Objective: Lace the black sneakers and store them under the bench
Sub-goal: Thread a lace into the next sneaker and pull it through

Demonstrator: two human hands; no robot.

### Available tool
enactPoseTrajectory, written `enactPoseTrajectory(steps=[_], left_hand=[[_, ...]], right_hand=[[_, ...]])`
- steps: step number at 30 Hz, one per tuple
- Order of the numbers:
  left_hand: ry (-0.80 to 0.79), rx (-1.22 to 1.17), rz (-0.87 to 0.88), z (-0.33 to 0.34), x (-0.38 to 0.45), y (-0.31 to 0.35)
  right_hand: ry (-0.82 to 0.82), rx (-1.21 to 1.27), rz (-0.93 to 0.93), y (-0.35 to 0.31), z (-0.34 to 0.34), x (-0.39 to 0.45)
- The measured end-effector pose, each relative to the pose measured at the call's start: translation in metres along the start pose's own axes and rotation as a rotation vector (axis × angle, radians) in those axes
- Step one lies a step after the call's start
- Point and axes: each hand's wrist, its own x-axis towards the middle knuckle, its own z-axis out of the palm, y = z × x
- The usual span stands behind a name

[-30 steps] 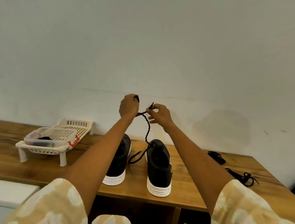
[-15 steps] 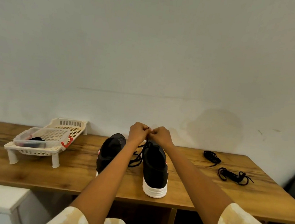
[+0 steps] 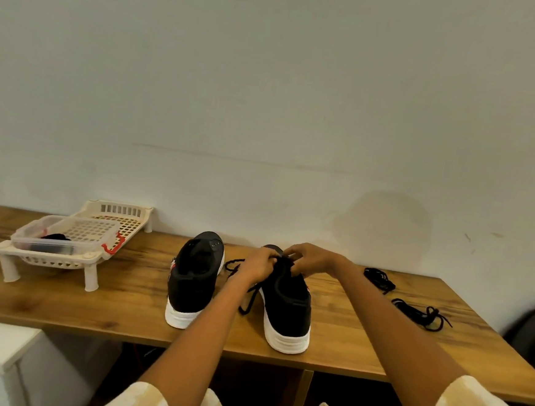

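— Where is the work held?
— The lace [image 3: 282, 263] is pinched by both hands [image 3: 263, 263] [image 3: 309, 260] together over the right sneaker [image 3: 288, 304] on the bench [image 3: 91, 304].
— Advice?
— Each eyelet should be threaded squarely, slack drawn evenly.

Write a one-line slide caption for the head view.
Both hands, left hand and right hand, work a black lace on the right sneaker on the wooden bench.
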Motion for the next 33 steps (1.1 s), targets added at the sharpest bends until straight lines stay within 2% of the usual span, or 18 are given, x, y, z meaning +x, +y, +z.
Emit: enactPoseTrajectory(steps=[4, 9, 11, 14, 17, 19, 21, 23, 26, 28, 33], left_hand=[[0.065, -0.098, -0.007, 0.012, -0.004, -0.004], [0.053, -0.166, 0.011, 0.017, -0.010, -0.004], [0.102, -0.220, 0.000, 0.020, -0.011, -0.004], [0.241, -0.434, -0.116, 0.024, -0.006, -0.007], [0.397, -0.454, -0.200, 0.025, 0.000, -0.009], [0.465, -0.405, -0.185, 0.022, 0.001, -0.007], [0.522, -0.336, -0.139, 0.019, 0.002, -0.006], [0.501, -0.265, -0.087, 0.018, 0.006, -0.005], [0.342, -0.149, -0.018, 0.024, 0.014, -0.007], [0.281, -0.116, 0.012, 0.027, 0.012, -0.008], [0.271, -0.133, 0.108, 0.031, 0.006, -0.019]], right_hand=[[0.100, -0.034, -0.045, 0.017, -0.002, 0.000], [0.154, 0.037, -0.007, 0.029, -0.008, -0.002], [0.134, 0.062, 0.033, 0.028, -0.008, 0.000], [0.188, 0.108, 0.076, 0.022, -0.007, 0.008], [0.252, -0.117, 0.051, 0.017, -0.003, 0.022], [0.219, -0.267, 0.062, 0.014, 0.000, 0.032], [0.185, -0.288, 0.077, 0.012, -0.002, 0.036], [0.145, -0.243, 0.086, 0.012, -0.008, 0.035], [0.149, -0.178, 0.075, 0.015, -0.010, 0.033], [0.203, -0.128, 0.068, 0.019, -0.007, 0.032], [0.347, 0.122, 0.090, 0.034, 0.004, 0.029]])
